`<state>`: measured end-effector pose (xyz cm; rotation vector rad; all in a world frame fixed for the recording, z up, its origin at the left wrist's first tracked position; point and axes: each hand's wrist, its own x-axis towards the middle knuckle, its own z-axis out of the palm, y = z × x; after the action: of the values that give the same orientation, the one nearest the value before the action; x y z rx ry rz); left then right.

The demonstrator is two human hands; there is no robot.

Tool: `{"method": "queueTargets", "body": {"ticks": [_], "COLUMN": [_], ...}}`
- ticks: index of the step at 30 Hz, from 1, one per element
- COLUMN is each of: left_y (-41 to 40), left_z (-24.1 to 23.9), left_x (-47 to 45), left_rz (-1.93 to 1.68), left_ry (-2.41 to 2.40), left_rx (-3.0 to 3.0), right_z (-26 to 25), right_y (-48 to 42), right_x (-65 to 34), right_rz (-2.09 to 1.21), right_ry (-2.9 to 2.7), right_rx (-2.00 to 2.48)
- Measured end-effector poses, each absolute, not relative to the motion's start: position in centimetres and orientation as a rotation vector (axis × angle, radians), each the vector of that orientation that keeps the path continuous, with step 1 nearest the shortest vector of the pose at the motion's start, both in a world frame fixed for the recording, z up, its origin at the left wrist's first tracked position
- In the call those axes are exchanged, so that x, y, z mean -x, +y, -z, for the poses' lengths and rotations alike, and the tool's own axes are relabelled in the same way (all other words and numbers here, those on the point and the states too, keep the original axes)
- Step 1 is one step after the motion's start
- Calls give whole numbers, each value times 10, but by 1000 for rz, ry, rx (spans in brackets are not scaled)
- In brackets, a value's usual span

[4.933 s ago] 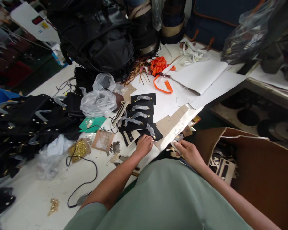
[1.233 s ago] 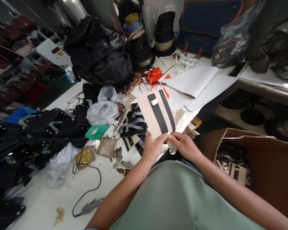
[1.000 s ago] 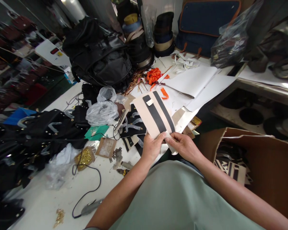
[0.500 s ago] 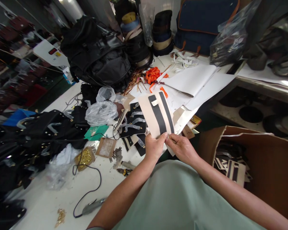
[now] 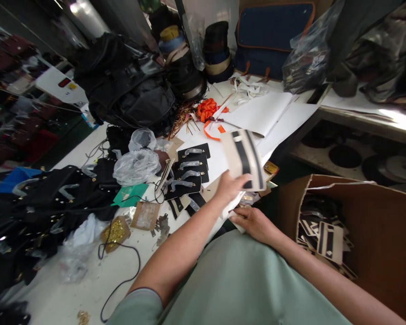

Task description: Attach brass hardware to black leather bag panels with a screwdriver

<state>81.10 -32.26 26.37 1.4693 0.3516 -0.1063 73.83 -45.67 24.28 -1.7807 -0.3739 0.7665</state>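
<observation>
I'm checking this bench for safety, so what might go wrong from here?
The striped panel is held near one corner in the left hand, so it might slip or bend.

The black cord loops close to the left forearm and could snag on it.

That cord also runs right by the loose gold pieces; a tug might scatter them.
</observation>
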Motion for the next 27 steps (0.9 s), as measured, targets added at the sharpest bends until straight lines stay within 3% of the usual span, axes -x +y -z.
{"method": "queueTargets", "body": {"ticks": [3, 6, 11, 18, 27], "left_y": [-384, -392, -319, -278, -260], "left_z": [-285, -299, -279, -246, -252], "left_x": [-809, -807, -777, -720, -704], "left_rz": [529, 437, -33, 197, 53], "left_ry": [-159, -300, 158, 433, 512], "left_rx": [-1507, -1708, -1743, -1253, -1586], "right_z": [-226, -222, -227, -241, -250], "right_y": [-461, -463, -465, -441, -405], "right_x": [-742, -748, -759, -765, -772], "right_rz": [-567, -480, -427, -325, -447], "right_ry": [-241, -175, -50, -98, -128], "right_rx": [1830, 1853, 1677, 1623, 1791]}}
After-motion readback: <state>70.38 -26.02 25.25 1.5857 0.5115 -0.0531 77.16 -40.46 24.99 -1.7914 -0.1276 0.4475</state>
